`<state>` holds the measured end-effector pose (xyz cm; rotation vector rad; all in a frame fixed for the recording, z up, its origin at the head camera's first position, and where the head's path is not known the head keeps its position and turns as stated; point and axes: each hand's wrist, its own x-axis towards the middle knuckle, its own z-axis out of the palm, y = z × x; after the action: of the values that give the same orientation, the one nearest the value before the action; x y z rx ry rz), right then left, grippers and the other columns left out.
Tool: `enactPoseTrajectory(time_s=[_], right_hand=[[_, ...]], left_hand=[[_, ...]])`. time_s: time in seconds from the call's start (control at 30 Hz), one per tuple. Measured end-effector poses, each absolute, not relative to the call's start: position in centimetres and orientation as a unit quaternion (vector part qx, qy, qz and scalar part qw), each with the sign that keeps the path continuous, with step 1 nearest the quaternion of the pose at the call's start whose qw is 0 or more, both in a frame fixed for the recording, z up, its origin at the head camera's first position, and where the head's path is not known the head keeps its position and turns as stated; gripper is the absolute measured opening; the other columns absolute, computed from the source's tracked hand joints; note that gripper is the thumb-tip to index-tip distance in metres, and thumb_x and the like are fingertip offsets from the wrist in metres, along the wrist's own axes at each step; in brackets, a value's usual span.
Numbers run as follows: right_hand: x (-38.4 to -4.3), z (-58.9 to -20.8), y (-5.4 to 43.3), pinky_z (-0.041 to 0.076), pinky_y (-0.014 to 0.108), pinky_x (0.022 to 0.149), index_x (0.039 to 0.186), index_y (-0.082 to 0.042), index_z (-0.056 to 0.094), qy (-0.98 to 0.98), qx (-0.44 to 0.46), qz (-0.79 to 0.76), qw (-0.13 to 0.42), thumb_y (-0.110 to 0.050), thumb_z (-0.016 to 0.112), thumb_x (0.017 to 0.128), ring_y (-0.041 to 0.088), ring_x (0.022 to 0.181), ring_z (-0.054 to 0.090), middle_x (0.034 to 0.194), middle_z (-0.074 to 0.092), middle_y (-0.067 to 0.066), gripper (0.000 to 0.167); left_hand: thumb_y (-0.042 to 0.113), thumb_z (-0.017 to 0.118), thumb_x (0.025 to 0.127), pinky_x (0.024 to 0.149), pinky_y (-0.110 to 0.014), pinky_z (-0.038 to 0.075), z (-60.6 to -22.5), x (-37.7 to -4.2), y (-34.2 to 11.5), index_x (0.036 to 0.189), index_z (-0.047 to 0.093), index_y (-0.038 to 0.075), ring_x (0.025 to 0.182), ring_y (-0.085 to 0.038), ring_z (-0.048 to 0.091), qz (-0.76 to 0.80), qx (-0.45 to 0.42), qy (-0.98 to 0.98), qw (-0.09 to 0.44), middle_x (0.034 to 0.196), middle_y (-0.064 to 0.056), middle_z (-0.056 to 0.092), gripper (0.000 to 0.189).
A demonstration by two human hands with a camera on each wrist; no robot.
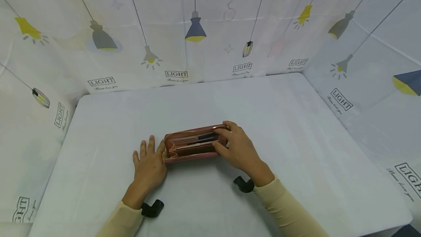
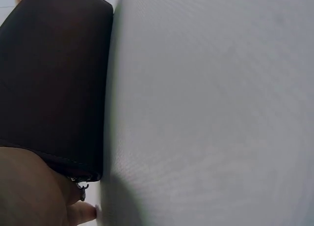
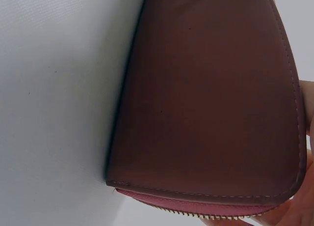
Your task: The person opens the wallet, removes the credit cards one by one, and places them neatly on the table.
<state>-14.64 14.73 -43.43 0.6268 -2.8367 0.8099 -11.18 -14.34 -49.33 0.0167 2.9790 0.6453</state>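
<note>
A brown zip-around wallet (image 1: pixel 194 155) stands on its long edge on the white table, unzipped, its mouth facing up. Inside it show folded side panels, dividers and several dark and pale cards or slips (image 1: pixel 206 136). My right hand (image 1: pixel 241 149) grips the wallet's right end, thumb and fingers bent over the open mouth; what the fingertips touch inside is partly hidden. My left hand (image 1: pixel 150 167) rests against the left end with its fingers spread. The wallet's outer face (image 2: pixel 54 83) looks dark in the left wrist view. Stitching and the gold zipper teeth (image 3: pixel 211 217) appear in the right wrist view.
A white cloth covers the table (image 1: pixel 296 138). Black curved wrist mounts (image 1: pixel 152 208) sit at both cuffs. Behind and to the sides hang white curtains (image 1: pixel 210 57) printed with lamps and the word LIGHT.
</note>
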Motion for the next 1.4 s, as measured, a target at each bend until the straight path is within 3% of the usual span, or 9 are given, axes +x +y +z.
enactPoseTrajectory(time_s=[0.3, 0.6, 0.73, 0.9, 1.1, 1.23, 1.4], right_hand=[[-14.9, -43.7, 14.8, 0.056, 0.059, 0.092, 0.137, -0.012, 0.069, -0.939, 0.206, 0.269, 0.056, -0.034, 0.072, 0.099, 0.045, 0.131, 0.057, 0.153, 0.05, 0.024, 0.044], [-14.9, -44.0, 14.9, 0.056, 0.058, 0.091, 0.138, -0.012, 0.068, -0.942, 0.2, 0.265, 0.052, -0.037, 0.069, 0.1, 0.044, 0.132, 0.057, 0.154, 0.049, 0.023, 0.045], [-14.8, -44.0, 14.9, 0.056, 0.058, 0.091, 0.138, -0.011, 0.068, -0.942, 0.203, 0.263, 0.056, -0.038, 0.069, 0.1, 0.044, 0.131, 0.057, 0.153, 0.05, 0.023, 0.046], [-14.8, -44.0, 14.9, 0.057, 0.056, 0.088, 0.135, -0.009, 0.069, -0.94, 0.207, 0.263, 0.071, -0.036, 0.071, 0.099, 0.043, 0.129, 0.059, 0.151, 0.052, 0.024, 0.044], [-14.7, -43.9, 14.9, 0.058, 0.053, 0.087, 0.129, -0.007, 0.071, -0.936, 0.214, 0.267, 0.083, -0.033, 0.074, 0.097, 0.041, 0.133, 0.057, 0.149, 0.053, 0.025, 0.041], [-14.7, -43.8, 14.9, 0.056, 0.055, 0.09, 0.127, -0.006, 0.07, -0.93, 0.223, 0.278, 0.085, -0.03, 0.076, 0.096, 0.043, 0.134, 0.055, 0.15, 0.052, 0.025, 0.04], [-14.8, -43.7, 15.1, 0.055, 0.057, 0.091, 0.123, -0.01, 0.072, -0.926, 0.232, 0.287, 0.081, -0.028, 0.076, 0.096, 0.044, 0.137, 0.051, 0.154, 0.049, 0.023, 0.033]], left_hand=[[0.028, 0.038, 0.112, 0.115, -0.078, 0.002, -49.2, -11.4, -14.4, 0.163, 0.035, 0.009, 0.156, -0.054, 0.003, 0.226, -0.009, 0.973, 0.054, 0.171, -0.028, 0.011, 0.054], [0.029, 0.039, 0.112, 0.117, -0.075, 0.0, -48.7, -11.2, -14.5, 0.161, 0.03, -0.001, 0.156, -0.052, 0.005, 0.26, -0.021, 0.964, 0.051, 0.17, -0.029, 0.012, 0.059], [0.026, 0.038, 0.112, 0.118, -0.075, 0.004, -48.0, -11.1, -14.5, 0.159, 0.035, -0.003, 0.155, -0.05, 0.015, 0.306, 0.0, 0.952, -0.016, 0.168, -0.029, 0.021, 0.054], [0.018, 0.045, 0.111, 0.117, -0.07, 0.024, -46.6, -10.9, -13.8, 0.151, 0.05, -0.002, 0.15, -0.046, 0.033, 0.374, 0.1, 0.911, -0.139, 0.163, -0.023, 0.037, 0.045], [0.014, 0.059, 0.104, 0.114, -0.066, 0.035, -46.2, -10.9, -12.7, 0.138, 0.064, -0.002, 0.144, -0.044, 0.044, 0.343, 0.192, 0.9, -0.189, 0.156, -0.022, 0.048, 0.038], [0.015, 0.061, 0.103, 0.115, -0.066, 0.033, -46.3, -10.9, -12.6, 0.137, 0.064, -0.003, 0.146, -0.044, 0.043, 0.334, 0.192, 0.906, -0.174, 0.158, -0.022, 0.046, 0.039], [0.02, 0.06, 0.102, 0.118, -0.068, 0.025, -46.0, -10.8, -12.9, 0.148, 0.054, -0.001, 0.152, -0.045, 0.031, 0.332, 0.19, 0.917, -0.115, 0.168, -0.02, 0.031, 0.051]])
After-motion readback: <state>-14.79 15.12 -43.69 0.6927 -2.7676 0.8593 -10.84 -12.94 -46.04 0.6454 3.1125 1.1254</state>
